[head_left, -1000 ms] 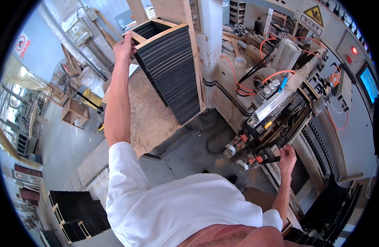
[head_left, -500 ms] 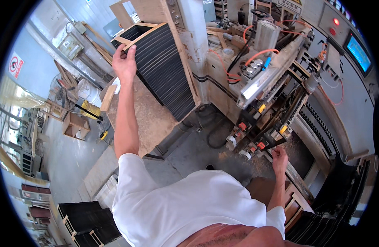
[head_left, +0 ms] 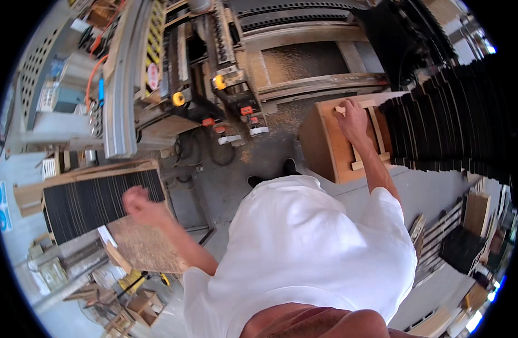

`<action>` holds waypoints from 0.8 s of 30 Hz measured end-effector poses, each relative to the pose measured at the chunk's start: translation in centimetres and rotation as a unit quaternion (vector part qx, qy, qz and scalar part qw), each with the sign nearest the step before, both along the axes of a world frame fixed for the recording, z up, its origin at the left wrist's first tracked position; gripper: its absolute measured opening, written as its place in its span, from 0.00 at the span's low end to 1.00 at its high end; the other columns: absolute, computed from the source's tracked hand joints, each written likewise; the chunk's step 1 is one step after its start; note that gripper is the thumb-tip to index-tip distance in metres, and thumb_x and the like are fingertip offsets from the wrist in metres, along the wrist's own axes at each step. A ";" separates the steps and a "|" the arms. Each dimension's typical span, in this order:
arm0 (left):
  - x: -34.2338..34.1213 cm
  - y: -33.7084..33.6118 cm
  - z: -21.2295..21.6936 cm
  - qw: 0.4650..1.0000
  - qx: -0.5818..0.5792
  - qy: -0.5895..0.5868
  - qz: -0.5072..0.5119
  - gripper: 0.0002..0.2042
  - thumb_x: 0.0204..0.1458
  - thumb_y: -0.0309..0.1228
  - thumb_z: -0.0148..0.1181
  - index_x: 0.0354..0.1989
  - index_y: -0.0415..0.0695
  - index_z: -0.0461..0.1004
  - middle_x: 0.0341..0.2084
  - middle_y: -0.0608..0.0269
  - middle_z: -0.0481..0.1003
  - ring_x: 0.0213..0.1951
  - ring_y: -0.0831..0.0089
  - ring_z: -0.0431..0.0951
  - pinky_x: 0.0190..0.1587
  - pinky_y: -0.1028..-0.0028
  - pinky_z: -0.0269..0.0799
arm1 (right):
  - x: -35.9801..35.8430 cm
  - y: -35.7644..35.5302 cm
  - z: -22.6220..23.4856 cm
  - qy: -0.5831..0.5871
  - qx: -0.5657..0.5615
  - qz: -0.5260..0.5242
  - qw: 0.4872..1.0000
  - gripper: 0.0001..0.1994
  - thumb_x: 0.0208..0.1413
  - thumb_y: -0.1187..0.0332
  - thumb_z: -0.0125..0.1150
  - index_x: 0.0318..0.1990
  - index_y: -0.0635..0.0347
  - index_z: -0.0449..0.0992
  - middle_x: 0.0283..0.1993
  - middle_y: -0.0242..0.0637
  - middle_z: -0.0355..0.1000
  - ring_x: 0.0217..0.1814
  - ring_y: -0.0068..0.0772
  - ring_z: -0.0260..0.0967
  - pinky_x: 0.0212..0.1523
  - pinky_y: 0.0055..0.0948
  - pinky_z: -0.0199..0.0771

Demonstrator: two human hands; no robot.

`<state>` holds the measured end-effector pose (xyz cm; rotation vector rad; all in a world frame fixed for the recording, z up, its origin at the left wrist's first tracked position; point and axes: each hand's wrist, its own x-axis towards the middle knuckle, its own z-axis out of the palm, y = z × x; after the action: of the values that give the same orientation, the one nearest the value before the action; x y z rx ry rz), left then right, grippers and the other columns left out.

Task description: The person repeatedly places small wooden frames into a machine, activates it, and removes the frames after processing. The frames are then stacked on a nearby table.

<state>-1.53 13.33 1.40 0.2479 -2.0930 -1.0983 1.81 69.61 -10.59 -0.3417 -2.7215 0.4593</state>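
My right hand (head_left: pixel 356 123) is closed on the end of a pale, narrow-barred wooden frame (head_left: pixel 377 130). The frame lies on top of a brown wooden box (head_left: pixel 317 141), close beside a long row of black panels (head_left: pixel 447 121). On the other side, my left hand (head_left: pixel 143 207) is smeared by motion, so its fingers do not show clearly. It hovers by the near end of a stack of black panels (head_left: pixel 95 200), over a worn wooden tabletop (head_left: pixel 149 243). I see nothing held in it.
Ahead stands a machine with metal rails (head_left: pixel 121 84), yellow knobs (head_left: pixel 179 99) and red-and-white clamp parts (head_left: pixel 259 130). A sawdust-strewn bed (head_left: pixel 304 62) lies beyond the box. Hoses (head_left: pixel 218 155) rest on the floor. A wooden crate (head_left: pixel 145 308) stands lower left.
The view has swung to the right. My left hand has come off the wooden-edged black stack. My right hand has moved from beside the machine to the wooden frame on the box.
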 end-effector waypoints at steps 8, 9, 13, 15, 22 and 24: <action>-1.0 15.4 -11.3 0.905 0.232 -0.254 -0.250 0.13 0.61 0.29 0.52 0.51 0.36 0.70 0.40 0.57 0.77 0.41 0.72 0.78 0.41 0.76 0.77 | 9.3 1.9 -1.9 -0.251 -0.082 -0.168 0.950 0.21 0.46 0.61 0.65 0.45 0.61 0.69 0.41 0.49 0.73 0.44 0.54 0.72 0.44 0.46 0.72; -1.7 16.0 -11.3 0.902 0.227 -0.257 -0.263 0.13 0.61 0.29 0.53 0.51 0.36 0.70 0.39 0.58 0.77 0.40 0.73 0.78 0.41 0.75 0.76 | 9.7 1.3 -1.9 -0.248 -0.085 -0.168 0.950 0.20 0.48 0.61 0.64 0.46 0.60 0.69 0.40 0.49 0.73 0.44 0.54 0.72 0.44 0.47 0.72; -6.2 17.4 -10.3 0.890 0.246 -0.252 -0.290 0.12 0.60 0.29 0.54 0.48 0.37 0.72 0.37 0.61 0.77 0.38 0.77 0.77 0.38 0.78 0.75 | 9.7 -0.1 -2.6 -0.244 -0.104 -0.169 0.949 0.19 0.52 0.63 0.60 0.51 0.57 0.68 0.43 0.50 0.73 0.46 0.55 0.71 0.45 0.49 0.71; -9.5 18.4 -8.7 0.885 0.247 -0.268 -0.289 0.13 0.60 0.30 0.53 0.50 0.37 0.71 0.38 0.59 0.77 0.38 0.75 0.78 0.39 0.77 0.76 | 10.3 0.3 -3.5 -0.176 -0.095 -0.157 0.967 0.18 0.53 0.67 0.58 0.52 0.59 0.68 0.46 0.51 0.72 0.48 0.55 0.70 0.47 0.47 0.70; -26.6 19.3 -6.0 0.882 0.325 -0.194 -0.281 0.16 0.61 0.35 0.53 0.50 0.36 0.70 0.41 0.56 0.76 0.40 0.71 0.78 0.42 0.73 0.77 | 7.2 1.1 1.5 0.026 -0.249 -0.206 0.946 0.13 0.58 0.72 0.53 0.51 0.64 0.69 0.43 0.43 0.72 0.44 0.38 0.70 0.48 0.32 0.69; -31.9 19.3 -6.1 0.863 0.383 -0.183 -0.274 0.14 0.60 0.35 0.54 0.49 0.38 0.71 0.38 0.59 0.77 0.38 0.74 0.78 0.41 0.75 0.76 | 5.3 0.5 4.2 0.056 -0.305 -0.206 0.928 0.14 0.58 0.71 0.56 0.50 0.65 0.70 0.42 0.38 0.72 0.42 0.29 0.69 0.46 0.27 0.69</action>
<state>-33.46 32.63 -4.71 0.2507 -1.9752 -2.3830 7.08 70.09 -6.43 -0.9868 -2.2406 1.1462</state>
